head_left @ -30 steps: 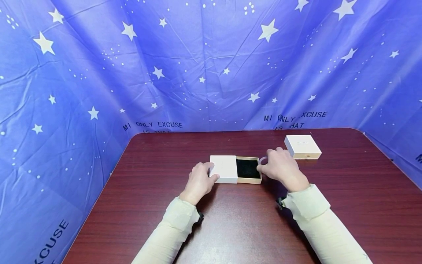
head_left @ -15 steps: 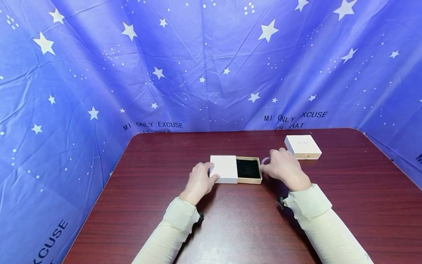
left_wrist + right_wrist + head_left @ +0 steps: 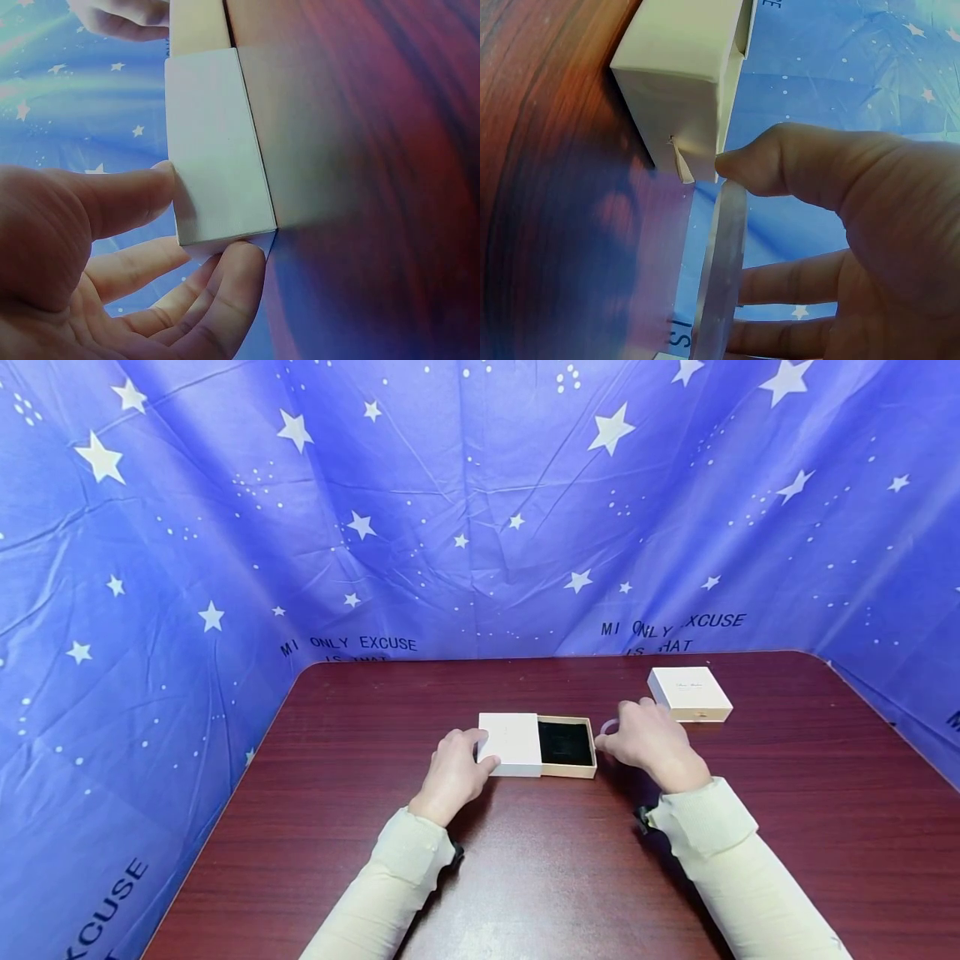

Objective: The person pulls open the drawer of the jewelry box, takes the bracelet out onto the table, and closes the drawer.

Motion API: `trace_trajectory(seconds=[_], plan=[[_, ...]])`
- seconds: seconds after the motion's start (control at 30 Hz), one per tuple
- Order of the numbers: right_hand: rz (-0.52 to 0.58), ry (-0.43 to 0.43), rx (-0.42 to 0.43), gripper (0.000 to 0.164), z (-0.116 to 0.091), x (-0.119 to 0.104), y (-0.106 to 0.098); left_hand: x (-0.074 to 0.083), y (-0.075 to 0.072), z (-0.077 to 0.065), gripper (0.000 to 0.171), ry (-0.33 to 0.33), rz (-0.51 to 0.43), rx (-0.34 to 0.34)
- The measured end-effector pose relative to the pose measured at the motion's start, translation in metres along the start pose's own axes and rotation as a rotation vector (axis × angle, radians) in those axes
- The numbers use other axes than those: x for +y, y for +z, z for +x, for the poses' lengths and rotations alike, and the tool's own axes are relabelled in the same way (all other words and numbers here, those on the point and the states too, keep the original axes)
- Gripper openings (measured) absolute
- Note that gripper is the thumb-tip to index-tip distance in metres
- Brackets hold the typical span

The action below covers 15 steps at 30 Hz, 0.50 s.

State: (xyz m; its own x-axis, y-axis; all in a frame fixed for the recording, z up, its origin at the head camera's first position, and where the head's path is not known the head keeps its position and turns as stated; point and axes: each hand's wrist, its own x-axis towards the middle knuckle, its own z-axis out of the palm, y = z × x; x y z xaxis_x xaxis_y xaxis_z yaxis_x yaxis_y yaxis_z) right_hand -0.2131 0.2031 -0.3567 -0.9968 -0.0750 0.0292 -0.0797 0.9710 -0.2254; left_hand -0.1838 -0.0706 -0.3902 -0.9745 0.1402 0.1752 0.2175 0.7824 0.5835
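A white slide-out box [image 3: 510, 743] lies mid-table, its gold-edged drawer [image 3: 568, 771] pulled out to the right. Inside the drawer, a black padded lining [image 3: 564, 743] shows. My left hand [image 3: 452, 768] grips the box cover's left end, thumb on one edge and fingers bent against the end in the left wrist view. Just right of the drawer, my right hand [image 3: 648, 742] pinches a pale translucent bangle [image 3: 724, 262], its thumb tip close to the drawer's corner. A small ribbon tab [image 3: 681, 165] hangs from the drawer's end face.
Behind the right hand, a second white box [image 3: 690, 689] with dark lettering sits closed on the reddish-brown wooden table [image 3: 375, 702]. A blue curtain [image 3: 465, 527] with white stars surrounds the table's back and sides.
My right hand has shifted slightly right with the bangle, away from the drawer's end. The left hand and the box have stayed in place.
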Motion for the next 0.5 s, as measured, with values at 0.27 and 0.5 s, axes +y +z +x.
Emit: trace_trajectory(seconds=[0.27,0.5], plan=[[-0.010,-0.004,-0.007,0.037,0.0012,0.0025,0.0013,-0.0009,0.0014,0.0018,0.040,-0.013,0.002,-0.002],[-0.008,0.024,-0.050,0.044,0.0012,0.0023,0.0030,-0.0007,0.0015,0.0013,0.040,-0.012,0.001,-0.003]])
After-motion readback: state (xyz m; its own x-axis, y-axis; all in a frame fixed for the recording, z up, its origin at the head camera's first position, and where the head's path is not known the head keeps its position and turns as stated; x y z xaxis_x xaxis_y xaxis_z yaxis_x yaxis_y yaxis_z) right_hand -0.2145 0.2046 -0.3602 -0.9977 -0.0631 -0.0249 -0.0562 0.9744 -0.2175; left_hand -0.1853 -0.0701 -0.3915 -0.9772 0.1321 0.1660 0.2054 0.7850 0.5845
